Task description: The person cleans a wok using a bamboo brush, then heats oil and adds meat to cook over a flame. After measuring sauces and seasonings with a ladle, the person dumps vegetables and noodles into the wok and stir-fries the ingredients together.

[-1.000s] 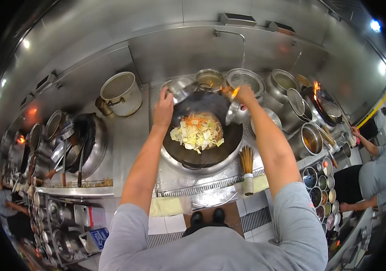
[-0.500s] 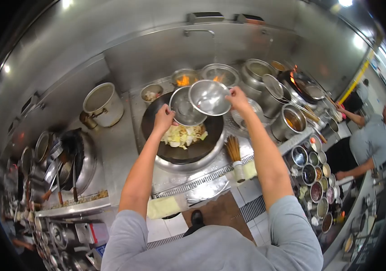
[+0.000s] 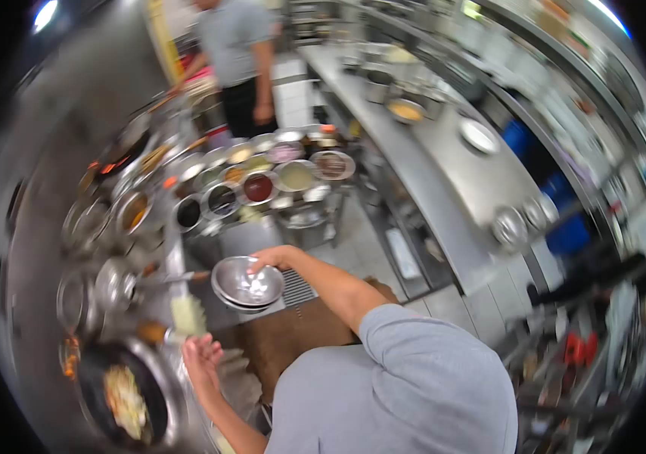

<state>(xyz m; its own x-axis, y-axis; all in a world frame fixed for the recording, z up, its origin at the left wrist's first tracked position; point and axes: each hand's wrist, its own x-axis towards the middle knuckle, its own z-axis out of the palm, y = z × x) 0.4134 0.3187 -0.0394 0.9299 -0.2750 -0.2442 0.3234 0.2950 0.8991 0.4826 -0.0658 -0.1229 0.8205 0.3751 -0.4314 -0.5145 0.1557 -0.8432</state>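
Observation:
Two nested metal bowls (image 3: pixel 250 286) hang over the floor, with my right hand (image 3: pixel 270 259) gripping their rim. My left hand (image 3: pixel 202 356) holds nothing; its fingers are apart and slightly curled, near a folded pale cloth (image 3: pixel 187 314) at the stove edge. Chopped pale vegetables (image 3: pixel 126 402) lie in a large dark wok (image 3: pixel 94 378) at the lower left. A metal ladle-like strainer (image 3: pixel 116 284) with a long handle lies beyond my left hand.
Ingredient bowls (image 3: pixel 258 188) stand in rows on a cart ahead. A co-worker (image 3: pixel 236 53) stands behind them. A steel counter (image 3: pixel 451 151) on the right bears a white plate (image 3: pixel 479 136) and metal bowls (image 3: pixel 510 227). Pots line the stove at left.
The view has swung right. The two bowls, one in each hand over the wok before, are now stacked in my right hand, away from the wok. My left hand has let go of its bowl.

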